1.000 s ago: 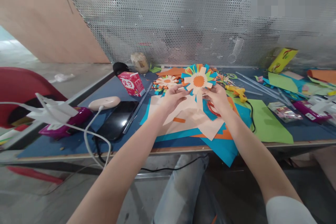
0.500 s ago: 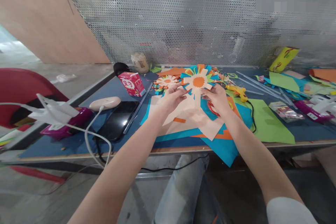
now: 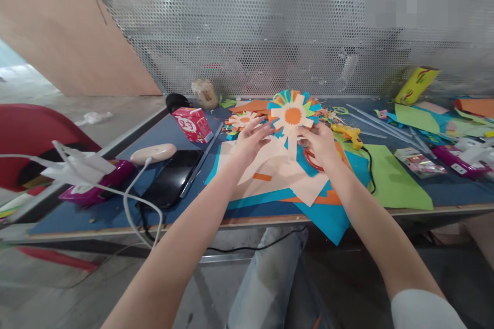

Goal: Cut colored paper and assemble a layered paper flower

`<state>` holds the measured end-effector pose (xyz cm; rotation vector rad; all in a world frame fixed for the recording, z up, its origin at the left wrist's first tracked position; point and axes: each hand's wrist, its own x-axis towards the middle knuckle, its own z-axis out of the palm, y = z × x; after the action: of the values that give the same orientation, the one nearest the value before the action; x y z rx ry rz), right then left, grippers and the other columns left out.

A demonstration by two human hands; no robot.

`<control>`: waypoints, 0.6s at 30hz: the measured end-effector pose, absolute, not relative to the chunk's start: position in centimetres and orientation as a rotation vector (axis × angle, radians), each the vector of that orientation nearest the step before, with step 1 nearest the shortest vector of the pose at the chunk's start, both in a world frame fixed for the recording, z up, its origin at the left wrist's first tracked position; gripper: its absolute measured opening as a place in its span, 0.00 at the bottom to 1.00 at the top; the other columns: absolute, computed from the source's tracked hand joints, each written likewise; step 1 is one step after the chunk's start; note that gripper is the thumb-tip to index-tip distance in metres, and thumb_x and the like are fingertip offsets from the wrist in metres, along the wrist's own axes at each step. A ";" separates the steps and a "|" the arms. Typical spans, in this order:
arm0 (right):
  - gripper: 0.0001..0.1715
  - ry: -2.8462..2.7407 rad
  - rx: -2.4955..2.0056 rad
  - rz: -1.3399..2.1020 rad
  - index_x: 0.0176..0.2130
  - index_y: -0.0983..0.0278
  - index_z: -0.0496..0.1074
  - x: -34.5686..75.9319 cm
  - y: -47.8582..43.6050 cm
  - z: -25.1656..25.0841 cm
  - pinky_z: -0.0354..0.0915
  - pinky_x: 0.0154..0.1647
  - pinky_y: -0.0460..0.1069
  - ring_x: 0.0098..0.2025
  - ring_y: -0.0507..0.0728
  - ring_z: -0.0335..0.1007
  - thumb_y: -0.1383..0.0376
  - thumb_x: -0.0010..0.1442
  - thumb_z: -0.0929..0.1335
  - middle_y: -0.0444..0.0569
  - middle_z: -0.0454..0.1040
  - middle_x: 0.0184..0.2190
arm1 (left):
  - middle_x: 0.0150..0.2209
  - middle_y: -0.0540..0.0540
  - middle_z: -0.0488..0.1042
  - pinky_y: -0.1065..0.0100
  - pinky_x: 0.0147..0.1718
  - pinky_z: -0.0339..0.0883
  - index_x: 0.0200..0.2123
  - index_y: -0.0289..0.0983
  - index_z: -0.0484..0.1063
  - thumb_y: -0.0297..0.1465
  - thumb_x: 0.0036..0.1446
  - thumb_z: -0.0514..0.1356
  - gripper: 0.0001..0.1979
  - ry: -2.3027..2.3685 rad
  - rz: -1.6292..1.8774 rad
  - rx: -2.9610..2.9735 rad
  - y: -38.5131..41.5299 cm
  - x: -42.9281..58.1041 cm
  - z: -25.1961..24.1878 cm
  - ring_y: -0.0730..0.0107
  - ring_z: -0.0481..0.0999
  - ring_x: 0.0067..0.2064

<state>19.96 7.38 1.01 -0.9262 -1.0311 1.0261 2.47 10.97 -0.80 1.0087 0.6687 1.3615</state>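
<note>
A layered paper flower [image 3: 292, 114] with an orange centre, cream petals and blue, green and orange outer layers is held upright above the table. My right hand [image 3: 320, 144] pinches its lower right edge. My left hand [image 3: 250, 141] holds the lower left edge, fingers partly spread. A cream strip hangs down from the flower between the hands. Red-handled scissors [image 3: 311, 160] lie under my right hand on cream, blue and orange paper sheets [image 3: 278, 180]. A second, smaller paper flower [image 3: 243, 121] lies flat behind my left hand.
A yellow glue gun [image 3: 349, 133] and green paper [image 3: 397, 180] lie to the right. A red carton [image 3: 193, 124], a black tablet [image 3: 172, 177], a pink mouse-shaped device [image 3: 152, 152] and white cables [image 3: 127, 200] sit to the left. Perforated metal screen [image 3: 247, 25] backs the table.
Both hands have lifted the flower slightly and tilted it more upright. My left fingers have spread a little along its edge.
</note>
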 end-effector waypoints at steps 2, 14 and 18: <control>0.17 -0.972 -0.899 1.023 0.29 0.64 0.69 20.4 7.5 1.3 0.65 0.24 0.44 0.26 0.50 0.69 0.61 0.37 0.74 0.43 0.74 0.26 | 0.37 0.45 0.77 0.72 0.31 0.65 0.42 0.37 0.71 0.26 0.36 0.69 0.24 0.655 1.383 0.997 11.1 2.3 -0.8 0.70 0.77 0.37; 0.16 -0.970 -0.985 1.042 0.29 0.65 0.69 20.5 7.2 1.4 0.65 0.22 0.44 0.24 0.49 0.69 0.62 0.38 0.73 0.43 0.73 0.26 | 0.29 0.45 0.78 0.68 0.39 0.71 0.39 0.31 0.72 0.21 0.39 0.66 0.19 0.702 1.383 0.888 10.9 2.1 -0.8 0.70 0.78 0.33; 0.16 -1.005 -1.017 1.032 0.31 0.64 0.67 20.7 7.2 1.6 0.62 0.21 0.43 0.25 0.49 0.68 0.61 0.40 0.72 0.42 0.73 0.26 | 0.27 0.45 0.78 0.67 0.36 0.73 0.42 0.30 0.70 0.22 0.42 0.65 0.20 0.730 1.411 0.904 10.8 2.0 -0.7 0.70 0.78 0.29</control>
<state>20.69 7.15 1.60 -1.0168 -1.0051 1.0324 1.98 10.83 -0.71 0.9037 0.7299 1.4113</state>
